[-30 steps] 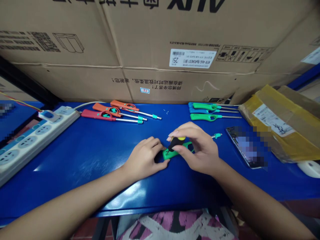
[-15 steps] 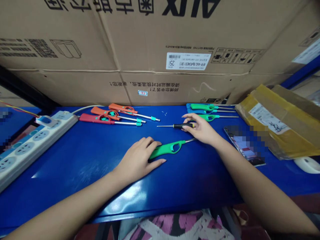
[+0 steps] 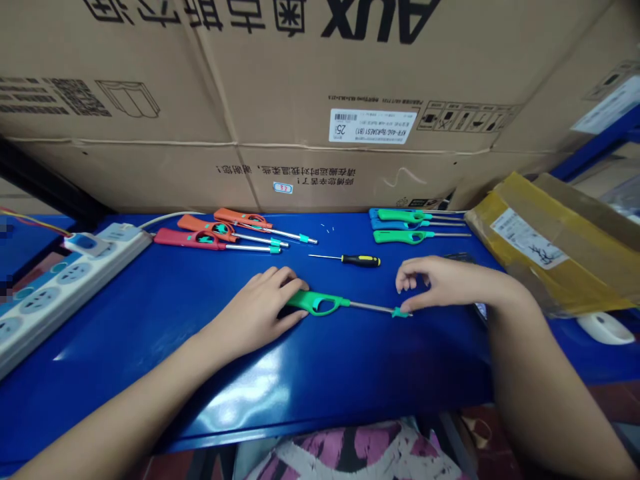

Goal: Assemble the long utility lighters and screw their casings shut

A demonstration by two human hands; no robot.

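Note:
My left hand (image 3: 270,300) is closed around the rear of the handle of a green gas lighter (image 3: 327,304), which lies near the blue tabletop. The lighter's metal tube points right and ends in a small teal tip piece (image 3: 400,312). Beside that tip is my right hand (image 3: 425,280), its fingers curled but apart from the thumb. The thumb is at the teal piece; whether it presses on it I cannot tell. A black and yellow screwdriver (image 3: 361,261) lies behind the lighter, its blade toward the left.
Red and orange lighters (image 3: 190,239) lie at the back left, green and blue ones (image 3: 400,236) at the back right. A power strip (image 3: 65,293) runs along the left. A yellow-taped parcel (image 3: 530,240) and white mouse (image 3: 606,329) stand right. Cardboard (image 3: 280,153) walls the back.
My right hand has let go of the screwdriver, now on the table, and moved down and right to the lighter's tip. The left hand and green lighter have shifted slightly left.

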